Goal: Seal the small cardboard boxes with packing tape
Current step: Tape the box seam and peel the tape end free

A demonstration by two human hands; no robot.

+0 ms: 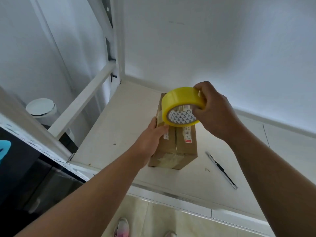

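Gripping yellow tape roll (177, 98), right hand (215, 113) curled round its rim | cardboard box (184, 147) just beneath, left hand (150, 137) clasping its side

This is a plain indoor packing corner, perhaps a home or a small stockroom. A white metal rack (82, 100) stands against bare white walls (222, 40). Its pale shelf (119, 125) carries a labelled cardboard box (184, 147) and a utility knife (221, 170). A yellow tape roll (179, 98) is in use, with a lidded bin (41, 108) and floor tiles (153, 218) below.
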